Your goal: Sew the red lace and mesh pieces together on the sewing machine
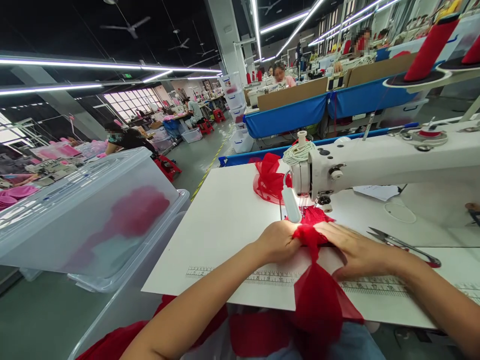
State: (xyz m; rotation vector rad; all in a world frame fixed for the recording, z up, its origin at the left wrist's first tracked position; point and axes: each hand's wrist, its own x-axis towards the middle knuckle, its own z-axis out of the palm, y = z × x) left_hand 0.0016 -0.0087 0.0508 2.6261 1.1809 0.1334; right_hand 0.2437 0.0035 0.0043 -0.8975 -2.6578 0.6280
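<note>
Red sheer fabric (318, 295) runs from under the needle of a white sewing machine (356, 157), over the front edge of the white table and down toward my lap. It is gathered between my hands. My left hand (279, 242) is closed on the fabric's left edge, just in front of the needle, with its fingertips partly hidden. From the other side, my right hand (354, 250) lies with fingers stretched over the fabric and its thumb apart. A small white lamp (291, 205) lights the needle area. More red fabric (270, 177) lies behind the needle.
Scissors (405, 246) lie right of my right hand. A printed ruler (268, 278) runs along the front of the table (210, 220). Large clear bins (101, 225) stand at the left. A red thread cone (431, 50) stands upper right. Several people work farther back.
</note>
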